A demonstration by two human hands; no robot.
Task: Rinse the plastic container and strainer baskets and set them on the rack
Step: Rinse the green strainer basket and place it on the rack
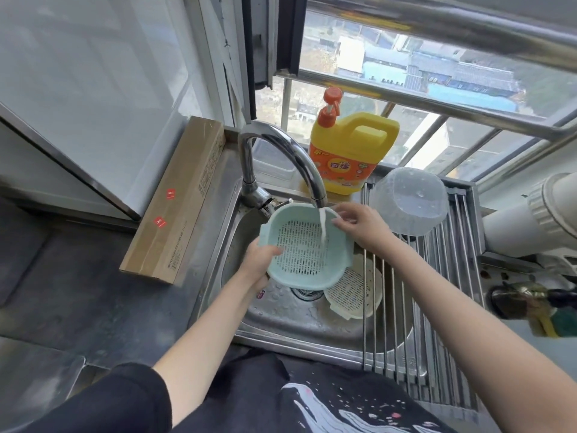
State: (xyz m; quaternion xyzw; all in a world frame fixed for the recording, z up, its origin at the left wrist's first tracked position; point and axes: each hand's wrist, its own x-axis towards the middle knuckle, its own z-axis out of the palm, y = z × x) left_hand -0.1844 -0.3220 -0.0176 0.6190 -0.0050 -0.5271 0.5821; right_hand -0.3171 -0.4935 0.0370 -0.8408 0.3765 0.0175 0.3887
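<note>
A pale green plastic strainer basket, squarish with rounded corners and a slotted bottom, is held tilted over the steel sink. The left hand grips its near left rim, thumb inside and fingers underneath. The right hand pinches the far right rim with its fingertips. A thin white stream of water falls from the curved chrome faucet onto the mesh.

Below it, in the sink bowl, a cream strainer basket of the same slotted make lies tilted against the right wall, partly under the rack. The sink floor is wet and beaded with drops around the round drain.

The rack is a row of thin steel rods laid across the right part of the sink. At its far end a clear plastic container, rounded and spotted with droplets, rests upside down.

Behind the faucet stands a yellow dish soap jug with an orange pump and a moulded handle. A long brown cardboard box lies on the dark grey counter left of the sink, beside a frosted glass panel. An open window with steel bars looks down on rooftops far below. A white ribbed pipe sits at the right edge.
</note>
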